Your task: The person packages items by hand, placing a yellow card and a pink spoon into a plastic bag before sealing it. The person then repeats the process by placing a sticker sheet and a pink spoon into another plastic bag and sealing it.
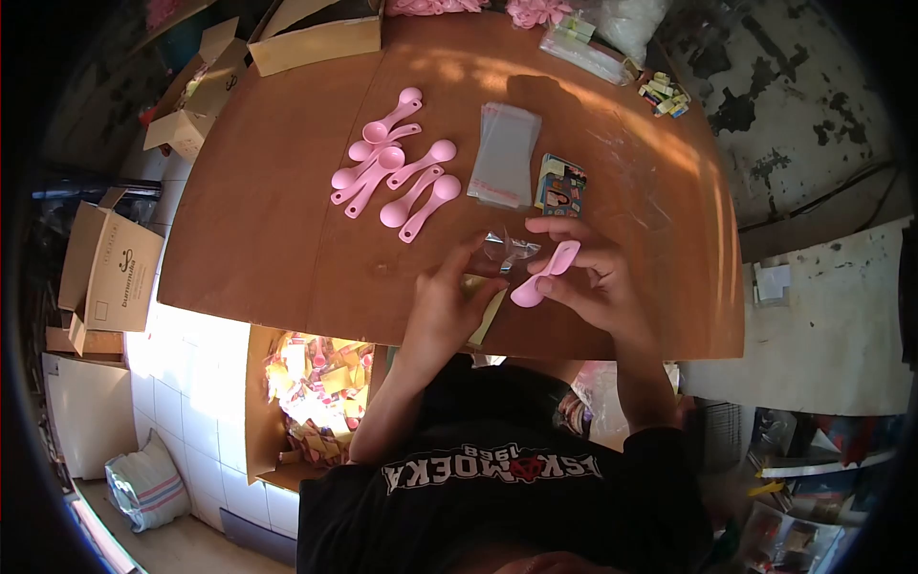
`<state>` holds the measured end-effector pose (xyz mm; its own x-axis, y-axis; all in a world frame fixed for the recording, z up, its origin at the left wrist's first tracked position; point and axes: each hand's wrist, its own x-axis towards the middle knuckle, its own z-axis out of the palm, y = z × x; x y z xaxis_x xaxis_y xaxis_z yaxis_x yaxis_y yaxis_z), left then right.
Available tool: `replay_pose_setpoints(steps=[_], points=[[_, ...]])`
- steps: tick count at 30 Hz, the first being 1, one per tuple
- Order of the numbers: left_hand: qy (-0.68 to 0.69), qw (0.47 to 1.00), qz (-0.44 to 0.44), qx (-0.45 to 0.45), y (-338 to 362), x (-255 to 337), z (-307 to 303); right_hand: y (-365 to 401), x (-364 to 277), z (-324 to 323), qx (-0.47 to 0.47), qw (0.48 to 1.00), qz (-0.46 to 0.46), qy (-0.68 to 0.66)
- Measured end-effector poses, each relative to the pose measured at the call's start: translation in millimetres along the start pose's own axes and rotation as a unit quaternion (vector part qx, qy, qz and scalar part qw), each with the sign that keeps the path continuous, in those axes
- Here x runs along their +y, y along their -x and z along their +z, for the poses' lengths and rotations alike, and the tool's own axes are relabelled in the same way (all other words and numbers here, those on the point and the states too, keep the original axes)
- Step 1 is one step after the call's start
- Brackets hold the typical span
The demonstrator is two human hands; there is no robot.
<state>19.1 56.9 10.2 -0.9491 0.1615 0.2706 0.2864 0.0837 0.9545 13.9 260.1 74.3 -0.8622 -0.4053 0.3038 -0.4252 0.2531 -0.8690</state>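
Note:
My left hand [448, 298] pinches a small clear plastic bag [509, 251] near the table's front edge. A yellowish card [491, 320] shows below my left fingers; it seems to lie in the bag. My right hand [598, 287] holds a pink measuring spoon [528, 293] between thumb and fingers, its bowl end close to the bag. Just beyond my right hand lies a small stack of printed cards [562, 187]. A stack of flat clear bags [507, 153] is beside it. Further left, several pink spoons [390, 161] lie in a loose pile.
The brown table [268, 220] carries a cardboard tray [316, 43] at the back left and a bundle of clear bags [583, 57] at the back right, with small yellowish pieces [665, 96] nearby. Below the front edge, a box [263, 411] holds many packed items [320, 392].

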Motion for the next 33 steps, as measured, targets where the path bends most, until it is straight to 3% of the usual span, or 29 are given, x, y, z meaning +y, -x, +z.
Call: replay_pose_setpoints(steps=[2,6,9,14,17,19,24,28,33], points=[[-0.081,0.994,0.074,0.019,0,1,2,8,-9,10,0.018,0.999,0.029,0.015],[-0.163,0.985,0.055,0.012,7,10,6,6,-15,28,0.088,0.995,0.038,0.013],[-0.199,0.978,0.06,0.0,10,16,3,-2,-14,25,0.104,0.988,-0.032,0.106],[-0.033,0.991,0.026,-0.13,10,18,-14,-4,-6,-2,0.08,0.993,-0.009,0.087],[-0.065,0.985,-0.002,-0.161,7,18,-19,-7,-22,-10,0.049,0.993,-0.032,0.098],[-0.053,0.987,-0.005,-0.15,6,14,-16,-1,-34,-12,0.146,0.986,0.072,-0.028],[-0.01,0.989,-0.014,-0.148,4,12,-12,2,-25,-1,0.24,0.97,-0.044,-0.003],[0.102,0.98,-0.02,-0.17,6,14,-9,-2,-20,13,0.317,0.946,-0.058,0.04],[0.087,0.982,-0.023,-0.167,4,15,-9,-5,-18,14,0.256,0.96,-0.068,0.087]])
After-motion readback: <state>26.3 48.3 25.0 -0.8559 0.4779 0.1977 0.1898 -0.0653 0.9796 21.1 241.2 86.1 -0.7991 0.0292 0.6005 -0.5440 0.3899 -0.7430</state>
